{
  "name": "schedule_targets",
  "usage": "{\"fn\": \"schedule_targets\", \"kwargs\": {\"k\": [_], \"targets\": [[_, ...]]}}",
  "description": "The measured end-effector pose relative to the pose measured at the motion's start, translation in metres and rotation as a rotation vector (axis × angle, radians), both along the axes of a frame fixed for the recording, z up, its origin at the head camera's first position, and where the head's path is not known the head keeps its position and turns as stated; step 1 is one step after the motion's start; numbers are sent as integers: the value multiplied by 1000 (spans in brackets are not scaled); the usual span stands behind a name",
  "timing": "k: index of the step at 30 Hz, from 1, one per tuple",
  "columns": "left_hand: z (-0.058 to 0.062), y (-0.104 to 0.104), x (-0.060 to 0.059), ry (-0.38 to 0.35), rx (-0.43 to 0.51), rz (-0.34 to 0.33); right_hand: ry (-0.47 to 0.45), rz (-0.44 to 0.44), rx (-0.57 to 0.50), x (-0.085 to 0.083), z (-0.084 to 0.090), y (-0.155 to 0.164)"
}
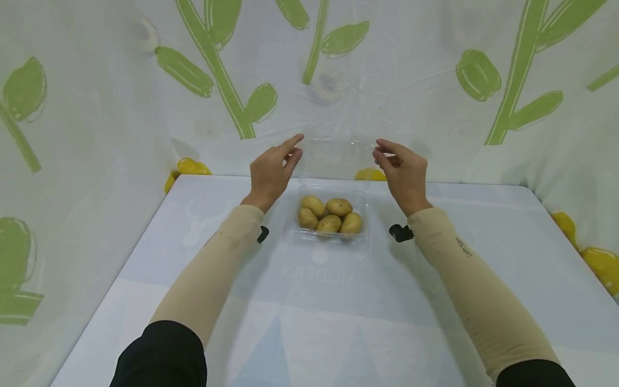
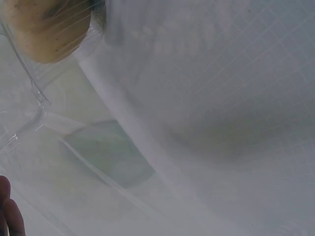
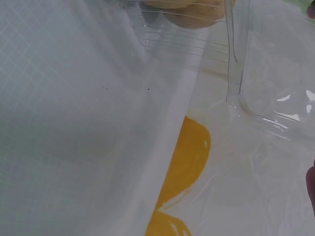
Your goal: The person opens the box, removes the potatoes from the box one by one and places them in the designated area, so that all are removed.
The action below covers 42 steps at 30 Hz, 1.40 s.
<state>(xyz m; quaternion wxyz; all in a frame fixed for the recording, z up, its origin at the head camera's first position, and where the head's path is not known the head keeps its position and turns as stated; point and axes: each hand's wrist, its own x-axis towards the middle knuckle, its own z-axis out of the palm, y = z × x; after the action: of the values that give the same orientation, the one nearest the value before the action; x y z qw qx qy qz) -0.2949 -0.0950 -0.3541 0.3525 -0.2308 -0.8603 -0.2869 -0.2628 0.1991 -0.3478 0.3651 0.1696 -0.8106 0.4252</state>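
Observation:
A clear plastic clamshell box point(image 1: 306, 231) sits on the table with several potatoes point(image 1: 329, 223) inside. Its hinged lid point(image 1: 333, 158) stands raised at the back. My left hand point(image 1: 273, 169) pinches the lid's upper left corner between thumb and fingers, and my right hand point(image 1: 403, 169) pinches the upper right corner. In the left wrist view, part of a potato point(image 2: 51, 32) shows through the box wall, and only some fingertips point(image 2: 14, 216) appear at the lower left. The right wrist view catches the lid point(image 3: 275, 69) and a bit of one fingertip point(image 3: 311, 187).
The white table point(image 1: 319, 322) ends just behind the box. Beyond it hangs a pale curtain point(image 1: 416, 64) printed with green leaves and yellow shapes, which also runs along both sides. Dark wrist devices point(image 1: 400, 233) stick out beneath the sleeves.

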Motion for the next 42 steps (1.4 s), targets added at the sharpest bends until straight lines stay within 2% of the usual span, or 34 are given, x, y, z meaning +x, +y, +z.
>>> {"fn": "schedule_targets", "kwargs": {"k": [5,15,27,33,42], "targets": [[-2,2,-1,-82,-34,23,-56,-19,-4,-4,-5,-1],[-9,2,-6,-193,-87,76,-262,-29,88,-3,-15,-1],[-15,2,-2,-333,-129,68,-335,4,116,2,-25,2],[-20,1,-2,-352,-139,75,-346,15,132,4,-29,1],[-26,-3,-1,-318,-182,63,-363,22,161,8,-32,2]]}}
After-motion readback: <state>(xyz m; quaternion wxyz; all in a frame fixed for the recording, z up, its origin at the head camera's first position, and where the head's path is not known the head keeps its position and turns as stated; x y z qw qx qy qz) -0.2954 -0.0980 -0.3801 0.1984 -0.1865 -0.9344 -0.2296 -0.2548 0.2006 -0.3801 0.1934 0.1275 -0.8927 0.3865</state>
